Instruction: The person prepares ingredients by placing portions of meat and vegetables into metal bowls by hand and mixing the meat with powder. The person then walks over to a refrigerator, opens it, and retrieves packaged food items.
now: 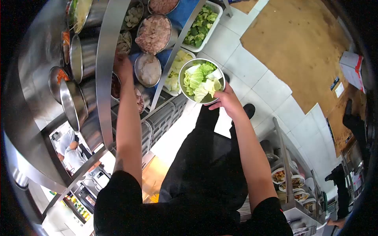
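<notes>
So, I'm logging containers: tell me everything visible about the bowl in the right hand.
The bowl is round and silvery, apparently metal, with a smooth rim. Its open mouth faces the camera, showing green leafy pieces inside. The right hand grips its near side, thumb at the rim, holding it aloft.

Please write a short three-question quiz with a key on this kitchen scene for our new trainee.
1. What leafy vegetable fills the metal bowl held in the right hand?
2. True or false: the left hand is also holding that bowl.
3. Choose one: the white tub of broccoli florets is A) round, B) rectangular, C) triangular.

Key:
1. Cabbage leaves.
2. False; it is among the ingredient bowls on the other side.
3. B.
</notes>
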The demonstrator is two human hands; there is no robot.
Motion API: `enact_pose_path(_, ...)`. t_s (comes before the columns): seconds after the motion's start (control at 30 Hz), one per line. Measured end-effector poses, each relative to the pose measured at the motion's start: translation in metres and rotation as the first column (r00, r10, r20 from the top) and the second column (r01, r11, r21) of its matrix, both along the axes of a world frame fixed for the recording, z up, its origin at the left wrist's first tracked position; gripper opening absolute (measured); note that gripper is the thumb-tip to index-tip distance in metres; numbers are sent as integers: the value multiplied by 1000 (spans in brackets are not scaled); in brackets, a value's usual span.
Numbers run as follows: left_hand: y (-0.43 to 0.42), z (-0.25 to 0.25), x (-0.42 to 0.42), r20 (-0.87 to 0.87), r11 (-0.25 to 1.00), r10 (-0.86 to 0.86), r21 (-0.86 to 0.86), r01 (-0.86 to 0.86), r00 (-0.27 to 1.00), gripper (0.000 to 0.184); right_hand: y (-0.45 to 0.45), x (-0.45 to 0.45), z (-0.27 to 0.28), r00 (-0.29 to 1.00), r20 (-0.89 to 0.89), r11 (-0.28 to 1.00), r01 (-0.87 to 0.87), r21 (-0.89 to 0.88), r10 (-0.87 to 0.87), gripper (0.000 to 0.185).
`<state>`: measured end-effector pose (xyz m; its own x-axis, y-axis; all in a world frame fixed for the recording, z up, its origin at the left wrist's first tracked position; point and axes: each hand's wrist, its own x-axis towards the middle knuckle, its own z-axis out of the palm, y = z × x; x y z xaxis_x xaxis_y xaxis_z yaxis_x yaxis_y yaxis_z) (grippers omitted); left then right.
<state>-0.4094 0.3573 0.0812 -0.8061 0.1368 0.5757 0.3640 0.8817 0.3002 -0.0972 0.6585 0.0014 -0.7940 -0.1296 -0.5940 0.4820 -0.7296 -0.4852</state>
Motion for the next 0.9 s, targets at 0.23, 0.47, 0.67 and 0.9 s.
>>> enact_pose_path(0.23, -22, -23, -90, 172, 903, 306, -364, -229, 936, 44, 4, -22, -3, 1000, 5, 999, -7, -34, 7, 72)
enact_pose_path(0.47, -10, -18, -54, 84, 944, 184, 264, -199, 979, 39, 0, -55, 5, 1000, -28, 999, -1, 32, 2, 74)
enact_pose_path(0.67, -24, -3, -63, 96, 893, 332, 287, -346, 938, 33, -3, -69, 14, 998, -59, 999, 15, 32, -13, 75)
enact_pose_path(0.9, -1, -14, -78, 450, 920, 308, -366, -141, 838, 73, -12, -68, 16, 999, -45, 1000, 21, 10, -20, 71)
